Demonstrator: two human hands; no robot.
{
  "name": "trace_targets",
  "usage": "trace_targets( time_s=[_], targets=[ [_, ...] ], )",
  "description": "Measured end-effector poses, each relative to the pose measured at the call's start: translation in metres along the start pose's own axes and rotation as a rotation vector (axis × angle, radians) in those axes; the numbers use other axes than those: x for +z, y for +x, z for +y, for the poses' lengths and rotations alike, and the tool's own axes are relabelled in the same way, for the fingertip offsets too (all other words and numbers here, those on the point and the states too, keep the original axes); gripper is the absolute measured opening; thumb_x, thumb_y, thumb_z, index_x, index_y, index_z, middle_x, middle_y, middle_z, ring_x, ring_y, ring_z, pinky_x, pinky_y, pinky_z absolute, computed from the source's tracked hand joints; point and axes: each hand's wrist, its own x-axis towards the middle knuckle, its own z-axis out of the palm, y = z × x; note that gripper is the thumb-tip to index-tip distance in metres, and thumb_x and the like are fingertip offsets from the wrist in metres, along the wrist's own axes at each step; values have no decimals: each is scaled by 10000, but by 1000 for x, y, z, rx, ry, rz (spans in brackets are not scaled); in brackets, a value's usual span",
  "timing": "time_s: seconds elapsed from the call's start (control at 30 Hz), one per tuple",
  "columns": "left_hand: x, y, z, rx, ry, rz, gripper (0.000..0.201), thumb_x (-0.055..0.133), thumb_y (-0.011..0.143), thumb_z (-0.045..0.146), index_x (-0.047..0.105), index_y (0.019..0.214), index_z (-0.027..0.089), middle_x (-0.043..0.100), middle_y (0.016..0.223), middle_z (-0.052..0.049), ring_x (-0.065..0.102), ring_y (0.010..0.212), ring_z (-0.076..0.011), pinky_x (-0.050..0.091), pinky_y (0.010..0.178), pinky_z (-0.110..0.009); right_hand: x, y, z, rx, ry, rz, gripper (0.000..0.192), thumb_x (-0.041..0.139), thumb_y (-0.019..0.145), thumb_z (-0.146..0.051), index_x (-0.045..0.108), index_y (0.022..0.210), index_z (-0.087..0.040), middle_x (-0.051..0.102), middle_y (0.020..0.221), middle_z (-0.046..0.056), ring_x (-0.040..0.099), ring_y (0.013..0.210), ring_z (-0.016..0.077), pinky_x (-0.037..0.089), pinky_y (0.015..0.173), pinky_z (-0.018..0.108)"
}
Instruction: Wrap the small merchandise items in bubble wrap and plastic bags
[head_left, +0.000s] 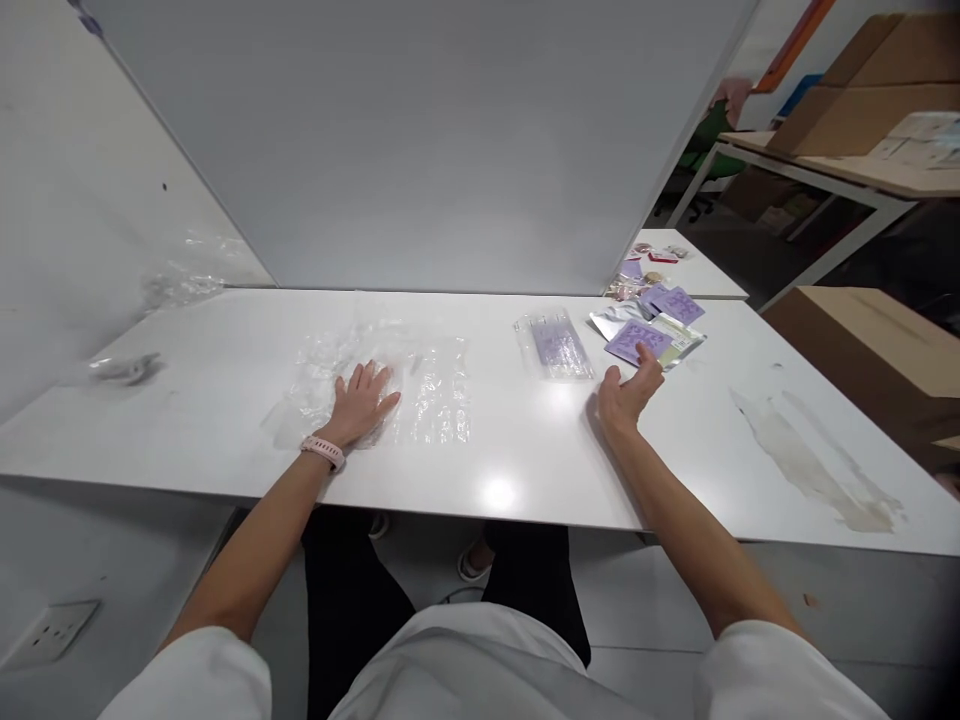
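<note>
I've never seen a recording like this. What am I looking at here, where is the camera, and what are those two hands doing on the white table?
There is no machine here: a person is working with two bare hands, and the one camera sits on their head, looking forward and down. That is why you see their arms and lap from above.

The left hand, with a pink wristband, lies flat and open on a pile of clear plastic bags spread on the white table. The right hand is open and holds nothing; its fingertips reach a purple card at the edge of a small heap of purple cards and packets. Between the hands lies a clear bag with a purple card inside. A cardboard box stands to the right.
</note>
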Motion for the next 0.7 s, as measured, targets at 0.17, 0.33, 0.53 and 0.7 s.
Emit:
trace_targets(
  time_s=[0.17,0.33,0.53,0.7],
  targets=[
    [-27,10,1,-19,53,-113,605,322,988,500,395,1523,226,281,1632,-156,219,1507,-380,156,1150,-657,-5,6,3,145,-91,-62,706,476,792,-357,350,1466,-189,400,1516,156,332,1397,338,300,1122,546],
    [-97,3,42,118,13,261,511,403,974,419,522,1419,198,356,1596,-140,234,1507,-347,110,1203,-620,-13,33,28,279,-299,-243,1173,630,661,-666,88,1584,-184,1,1657,219,43,1508,431,132,1157,643],
    [-115,11,191,474,-704,-210,769,537,915,504,209,1586,322,150,1682,-77,400,1439,-322,433,1106,-504,-15,59,53,224,-388,-448,1368,589,583,-837,-65,1596,-191,-205,1644,202,-138,1502,461,39,1136,695],
    [-53,63,340,440,-808,-428,1007,616,841,292,-18,1609,142,-79,1675,-176,-35,1551,-309,221,1232,-469,-13,85,73,231,-427,-411,1343,577,591,-843,20,1602,-157,-130,1655,222,-34,1502,491,96,1146,677]
  ],
)
